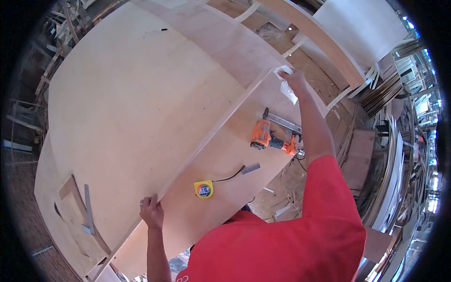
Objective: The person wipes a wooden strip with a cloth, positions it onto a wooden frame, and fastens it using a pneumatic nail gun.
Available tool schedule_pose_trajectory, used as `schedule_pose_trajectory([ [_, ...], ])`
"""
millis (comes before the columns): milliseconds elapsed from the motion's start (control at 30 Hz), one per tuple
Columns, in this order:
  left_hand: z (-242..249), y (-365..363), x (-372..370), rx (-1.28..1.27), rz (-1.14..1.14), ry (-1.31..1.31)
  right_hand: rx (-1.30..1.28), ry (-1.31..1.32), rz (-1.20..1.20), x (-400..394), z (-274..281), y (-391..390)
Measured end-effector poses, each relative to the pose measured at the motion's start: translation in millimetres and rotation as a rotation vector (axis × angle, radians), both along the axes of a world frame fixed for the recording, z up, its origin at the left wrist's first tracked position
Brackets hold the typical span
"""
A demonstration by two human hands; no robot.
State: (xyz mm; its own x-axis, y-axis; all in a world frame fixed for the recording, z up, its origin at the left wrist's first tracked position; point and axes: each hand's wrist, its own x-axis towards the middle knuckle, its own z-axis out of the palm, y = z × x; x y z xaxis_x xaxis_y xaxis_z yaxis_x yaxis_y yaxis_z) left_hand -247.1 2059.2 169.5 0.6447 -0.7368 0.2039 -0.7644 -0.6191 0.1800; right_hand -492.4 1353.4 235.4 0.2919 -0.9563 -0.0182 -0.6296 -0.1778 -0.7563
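Note:
A long, thin wooden strip (217, 129) runs diagonally over the pale plywood sheet (127, 103). Near its lower end, my left hand (151, 214) has its fingers closed over the strip. My right hand (293, 81) is at the far upper end, pinching a crumpled white piece of paper or cloth (288, 91) against the strip's tip. Between my arms lie an orange nail gun (261, 134) and a yellow tape measure (204, 189). A dark cord joins the tape measure to a small grey piece (251, 168).
At lower left lie a metal try square (88, 207) and an angled wood offcut (70, 188). A pen (163, 30) rests near the top of the sheet. Beyond the right edge stands a wooden frame (324, 40); stacked boards and strips (383, 94) line the right side.

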Motion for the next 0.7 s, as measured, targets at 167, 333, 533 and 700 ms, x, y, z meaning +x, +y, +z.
schedule_pose_trajectory([
  [167,-0.6,2.2,5.6,-0.001,-0.028,-0.029,0.063,0.01,-0.016,2.4,-13.0,-23.7],
  [333,0.5,1.8,6.2,-0.005,-0.032,-0.001,0.107,-0.115,0.025,-0.5,-31.7,-42.8],
  [533,0.5,4.4,8.0,0.004,-0.047,0.012,0.223,-0.198,-0.027,-0.6,-38.9,-52.8],
  [700,1.0,4.1,9.9,-0.004,-0.057,0.023,0.252,-0.21,-0.033,0.8,-29.9,-45.6],
])
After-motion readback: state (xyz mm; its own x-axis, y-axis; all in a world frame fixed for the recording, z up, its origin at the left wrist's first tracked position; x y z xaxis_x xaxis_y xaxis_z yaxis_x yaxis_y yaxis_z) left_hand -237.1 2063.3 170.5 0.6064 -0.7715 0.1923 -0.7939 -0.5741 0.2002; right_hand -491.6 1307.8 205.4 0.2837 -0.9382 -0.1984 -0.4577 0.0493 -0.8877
